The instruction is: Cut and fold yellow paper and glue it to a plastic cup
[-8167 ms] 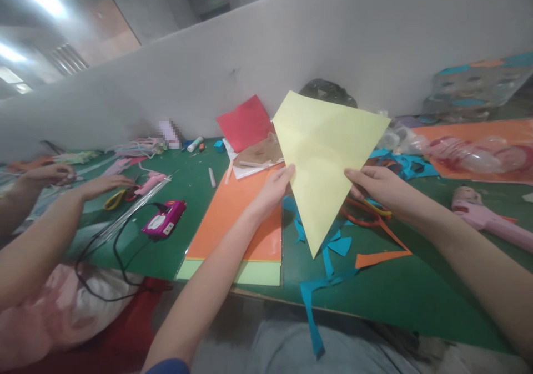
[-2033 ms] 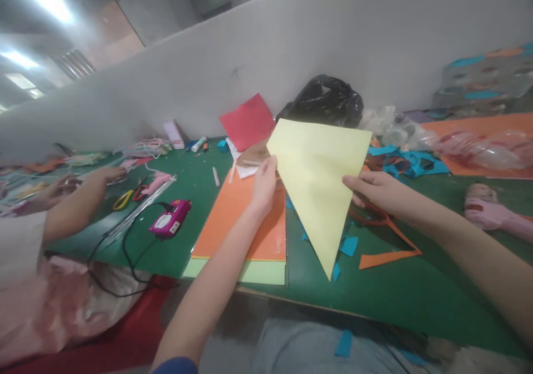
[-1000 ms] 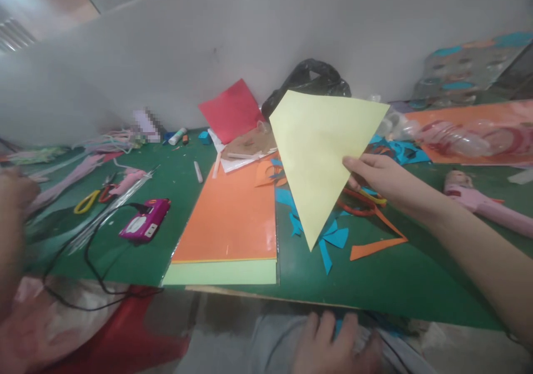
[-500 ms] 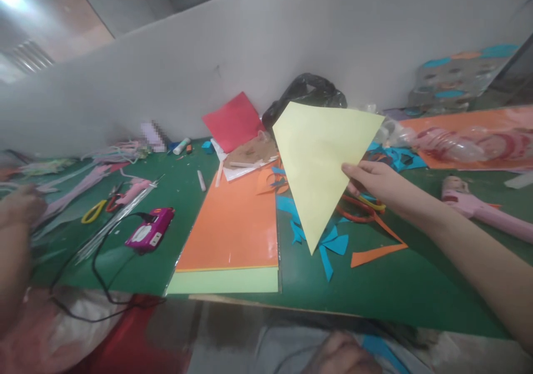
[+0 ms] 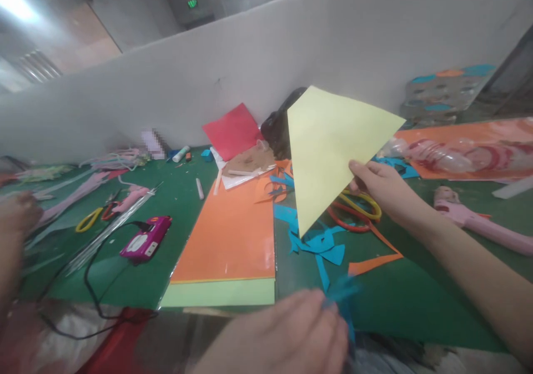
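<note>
Though left hand (image 5: 295, 329) low — right hand (image 5: 378, 185) aloft.

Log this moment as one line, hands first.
right hand: holding yellow paper | left hand: blurred, holding blue scraps | table: orange sheet, purple device

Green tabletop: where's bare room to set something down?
Widest bare patch of green tabletop: front right, between the angled orange paper strip and the front edge. A narrower one lies between the rectangular magenta box and the flat orange paper sheet. Crowded: right of that sheet, jumbled blue paper scraps.
</note>
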`<action>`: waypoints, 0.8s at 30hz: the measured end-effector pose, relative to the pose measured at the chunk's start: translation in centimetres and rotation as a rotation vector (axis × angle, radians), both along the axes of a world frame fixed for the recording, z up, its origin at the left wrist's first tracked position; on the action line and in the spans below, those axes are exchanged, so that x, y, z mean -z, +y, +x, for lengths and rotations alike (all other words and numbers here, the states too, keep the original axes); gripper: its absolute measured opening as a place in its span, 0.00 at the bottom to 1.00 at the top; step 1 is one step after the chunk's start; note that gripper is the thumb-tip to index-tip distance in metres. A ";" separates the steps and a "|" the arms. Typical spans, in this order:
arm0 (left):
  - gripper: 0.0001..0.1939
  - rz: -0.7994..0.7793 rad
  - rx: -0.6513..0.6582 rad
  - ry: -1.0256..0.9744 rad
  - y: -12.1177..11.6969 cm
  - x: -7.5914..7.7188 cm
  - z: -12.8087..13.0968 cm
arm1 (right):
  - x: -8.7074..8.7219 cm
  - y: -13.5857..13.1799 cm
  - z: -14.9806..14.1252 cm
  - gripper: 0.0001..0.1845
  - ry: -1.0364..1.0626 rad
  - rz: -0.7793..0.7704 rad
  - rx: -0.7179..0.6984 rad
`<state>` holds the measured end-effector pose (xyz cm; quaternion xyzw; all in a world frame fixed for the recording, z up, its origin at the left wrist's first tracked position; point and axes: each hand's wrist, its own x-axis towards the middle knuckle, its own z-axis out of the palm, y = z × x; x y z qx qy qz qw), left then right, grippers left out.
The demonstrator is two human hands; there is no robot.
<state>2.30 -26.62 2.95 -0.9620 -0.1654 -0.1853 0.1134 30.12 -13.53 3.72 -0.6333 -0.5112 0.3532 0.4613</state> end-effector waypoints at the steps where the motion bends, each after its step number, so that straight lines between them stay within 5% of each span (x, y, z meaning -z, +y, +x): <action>1: 0.18 0.083 -0.039 -0.034 1.1 -1.1 -0.3 | 0.1 0.1 0.2 0.27 0.008 0.027 0.024; 4: 0.20 0.135 -0.091 -0.112 5.3 -2.8 -1.2 | 0.5 0.5 0.6 0.26 0.038 0.097 0.103; 7: 0.15 0.005 -0.234 -0.080 10.5 -2.6 -1.1 | 0.9 0.9 0.6 0.26 0.089 0.164 0.177; 12: 0.19 -0.525 -0.431 -0.168 16.7 -1.6 1.4 | 1.2 1.1 0.6 0.26 0.118 0.172 0.177; 20: 0.21 -1.329 -0.222 -0.457 18.5 2.2 4.7 | 0.9 0.9 0.4 0.24 0.248 0.111 0.113; 24: 0.20 -1.607 -0.147 -0.488 18.0 2.6 4.7 | 1.1 1.0 0.3 0.24 0.251 0.073 0.087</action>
